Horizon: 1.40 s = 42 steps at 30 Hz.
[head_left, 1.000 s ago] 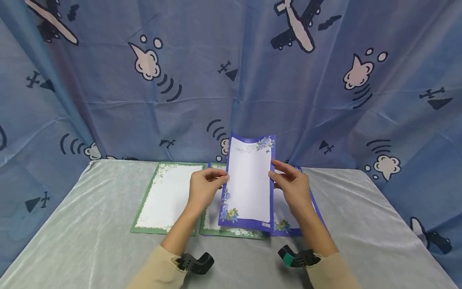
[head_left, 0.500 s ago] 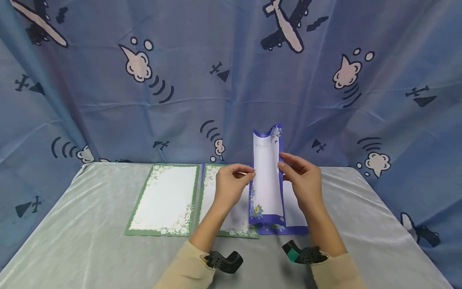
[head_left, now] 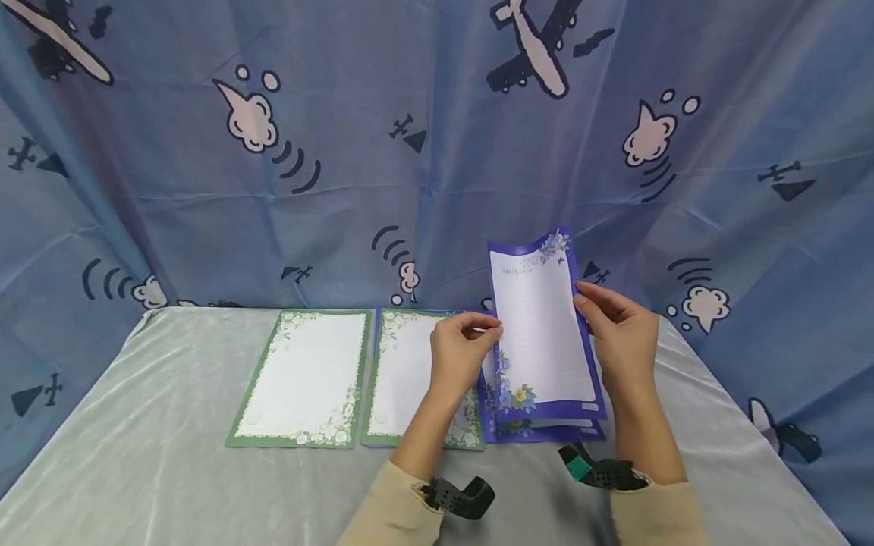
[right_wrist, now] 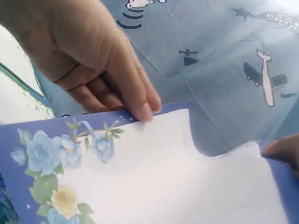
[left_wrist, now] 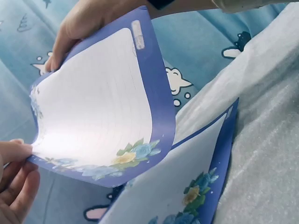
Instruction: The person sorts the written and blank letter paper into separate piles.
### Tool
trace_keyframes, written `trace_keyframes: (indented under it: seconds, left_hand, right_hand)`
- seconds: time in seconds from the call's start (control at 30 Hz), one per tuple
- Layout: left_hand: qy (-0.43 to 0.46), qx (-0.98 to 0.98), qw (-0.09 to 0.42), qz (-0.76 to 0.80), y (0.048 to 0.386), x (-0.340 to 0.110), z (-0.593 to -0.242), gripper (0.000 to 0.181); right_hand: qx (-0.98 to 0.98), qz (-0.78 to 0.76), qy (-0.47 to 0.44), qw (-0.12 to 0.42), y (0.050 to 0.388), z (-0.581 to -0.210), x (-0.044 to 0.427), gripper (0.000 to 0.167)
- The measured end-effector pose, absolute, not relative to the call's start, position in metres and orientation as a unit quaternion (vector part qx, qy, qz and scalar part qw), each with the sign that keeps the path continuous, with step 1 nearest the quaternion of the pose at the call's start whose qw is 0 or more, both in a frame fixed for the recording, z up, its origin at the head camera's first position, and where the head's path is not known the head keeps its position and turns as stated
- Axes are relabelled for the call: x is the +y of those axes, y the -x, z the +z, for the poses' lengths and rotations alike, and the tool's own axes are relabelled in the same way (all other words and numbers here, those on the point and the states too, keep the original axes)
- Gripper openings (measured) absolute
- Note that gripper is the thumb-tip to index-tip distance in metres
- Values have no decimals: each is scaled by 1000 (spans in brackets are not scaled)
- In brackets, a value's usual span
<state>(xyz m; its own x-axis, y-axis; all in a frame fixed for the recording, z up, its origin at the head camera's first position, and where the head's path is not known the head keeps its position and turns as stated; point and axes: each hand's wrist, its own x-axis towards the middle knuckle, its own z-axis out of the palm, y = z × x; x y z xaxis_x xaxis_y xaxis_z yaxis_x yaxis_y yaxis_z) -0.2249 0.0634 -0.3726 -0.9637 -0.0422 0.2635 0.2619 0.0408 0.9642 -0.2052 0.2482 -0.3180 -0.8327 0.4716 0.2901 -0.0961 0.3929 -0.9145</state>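
Left hand [head_left: 464, 353] and right hand [head_left: 627, 341] pinching opposite edges of raised blue-bordered sheet [head_left: 542, 326], green-bordered sheets [head_left: 300, 379] near far edge of surface [head_left: 164, 409]

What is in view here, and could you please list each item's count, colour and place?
held sheet: 1, white, purple floral border, raised, right of centre
lower sheet: at least 1, white, purple border, partly hidden behind it
green-bordered sheets: 2, white inside, flat, side by side
purple edge: 1, beneath the right green-bordered sheet
tablecloth: 1, pale grey, under the sheets
curtain: 1, printed blue, behind
wrist devices: 2, black, foreground
sleeves: 2, beige, bottom
left hand: 1, gripping held sheet's left edge
right hand: 1, gripping its right edge
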Motion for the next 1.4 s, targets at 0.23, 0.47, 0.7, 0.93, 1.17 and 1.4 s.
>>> trace_keyframes:
  seconds: [0.23, 0.47, 0.7, 0.93, 1.17, 1.4]
  left_hand:
    - [62, -723, 108, -679, 231, 61, -384, 8]
    - [52, -736, 105, -666, 233, 60, -395, 10]
    - [56, -771, 99, -626, 237, 60, -409, 9]
    - [66, -809, 86, -578, 239, 61, -422, 10]
    - [63, -831, 78, -547, 238, 63, -430, 11]
    - [52, -867, 64, -491, 235, 67, -434, 14]
  right_hand:
    - [-813, 517, 137, 230, 209, -323, 253, 34]
    - [-840, 489, 151, 177, 217, -339, 263, 38]
    - [-877, 441, 93, 166, 229, -365, 276, 36]
    - [-894, 400, 72, 187, 237, -394, 287, 32]
    - [-904, 375, 70, 194, 244, -421, 293, 29]
    - [-936, 322, 63, 127, 244, -432, 293, 42]
